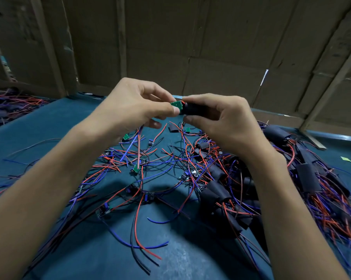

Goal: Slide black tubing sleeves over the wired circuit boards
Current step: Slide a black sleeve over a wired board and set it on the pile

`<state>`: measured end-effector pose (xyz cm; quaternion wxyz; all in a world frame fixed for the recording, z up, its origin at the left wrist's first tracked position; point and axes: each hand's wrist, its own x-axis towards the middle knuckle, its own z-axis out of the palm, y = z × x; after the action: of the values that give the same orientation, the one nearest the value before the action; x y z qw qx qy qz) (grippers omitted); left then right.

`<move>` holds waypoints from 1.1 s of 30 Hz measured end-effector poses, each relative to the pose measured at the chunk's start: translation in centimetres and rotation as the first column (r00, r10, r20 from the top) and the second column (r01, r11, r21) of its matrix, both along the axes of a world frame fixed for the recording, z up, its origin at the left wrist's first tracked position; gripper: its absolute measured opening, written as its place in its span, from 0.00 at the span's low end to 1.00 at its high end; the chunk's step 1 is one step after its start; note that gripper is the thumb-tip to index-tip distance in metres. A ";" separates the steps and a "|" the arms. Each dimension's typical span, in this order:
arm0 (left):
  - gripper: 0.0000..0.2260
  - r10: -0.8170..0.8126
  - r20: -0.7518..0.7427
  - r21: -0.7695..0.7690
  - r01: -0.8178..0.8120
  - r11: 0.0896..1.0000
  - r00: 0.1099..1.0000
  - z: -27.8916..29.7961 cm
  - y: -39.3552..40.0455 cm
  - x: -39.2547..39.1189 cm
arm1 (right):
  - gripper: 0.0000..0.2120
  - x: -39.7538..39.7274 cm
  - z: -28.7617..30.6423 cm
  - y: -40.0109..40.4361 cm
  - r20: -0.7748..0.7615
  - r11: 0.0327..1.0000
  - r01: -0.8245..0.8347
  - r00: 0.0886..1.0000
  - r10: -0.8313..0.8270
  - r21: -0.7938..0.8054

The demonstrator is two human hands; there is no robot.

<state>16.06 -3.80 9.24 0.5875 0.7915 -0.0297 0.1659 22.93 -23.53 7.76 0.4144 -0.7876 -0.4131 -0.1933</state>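
Raised forearms; left hand (134,102) pinches green board (176,105), right hand (221,120) grips black sleeve (192,109).

A small electronics assembly workshop, by the look of it. A teal mat (49,126) covers the bench, strewn with loose red, blue and black wires (142,158), small green boards (136,168) and a heap of black sleeves (217,190). Worn cardboard sheets (221,47), apparently braced by wooden battens (332,85), wall it in.
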 end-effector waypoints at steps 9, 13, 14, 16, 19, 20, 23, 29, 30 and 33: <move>0.07 -0.069 0.040 -0.114 0.073 0.991 0.997 0.5 -0.4 -0.6 | 0.26 0.0 -0.1 0.0 -0.036 0.997 -0.019 0.999 0.022 0.075; 0.06 -0.071 0.040 -0.108 0.075 0.991 0.997 0.3 -0.8 -0.7 | 0.26 -0.1 -0.2 0.3 -0.028 0.998 -0.002 1.000 0.004 0.060; 0.06 -0.069 0.043 -0.101 0.073 0.992 0.997 0.3 -0.8 -0.6 | 0.26 -0.1 -0.2 0.3 -0.017 0.998 -0.002 1.000 0.003 0.056; 0.05 -0.070 0.054 -0.113 0.076 0.991 0.996 0.4 -0.8 -0.5 | 0.25 -0.1 -0.2 0.3 -0.004 0.999 0.002 1.000 -0.002 0.052; 0.06 -0.073 0.055 -0.072 0.076 0.994 0.996 0.4 -0.6 -0.5 | 0.22 -0.1 -0.2 0.3 0.024 0.999 0.022 0.999 -0.023 0.038; 0.07 -0.062 0.057 -0.022 0.064 0.998 0.996 0.5 -0.6 -0.5 | 0.20 -0.1 -0.2 0.3 0.033 0.999 0.030 0.999 -0.031 0.027; 0.12 -0.035 0.099 0.081 0.027 0.996 0.994 0.5 -0.8 -0.6 | 0.14 -0.5 0.1 0.2 0.005 1.000 0.020 1.000 -0.020 0.004; 0.12 -0.156 0.234 0.138 0.126 0.982 0.960 1.0 -0.5 -0.8 | 0.10 -1.4 2.1 -0.7 0.144 0.993 0.114 0.983 -0.118 0.033; 0.12 -0.181 0.238 0.048 0.174 0.984 0.954 1.0 -0.2 -0.4 | 0.10 -1.3 2.7 -1.6 0.197 0.986 0.155 0.966 -0.165 0.065; 0.06 -0.069 0.178 -0.083 0.085 0.993 0.982 -1.1 1.4 2.1 | 0.11 -0.5 4.6 -6.5 0.232 0.928 0.320 0.904 -0.359 0.190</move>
<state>18.13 -2.44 8.12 0.6236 0.7449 -0.1044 0.2130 22.43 -30.06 12.33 0.3730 -0.7819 -0.3052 -0.3954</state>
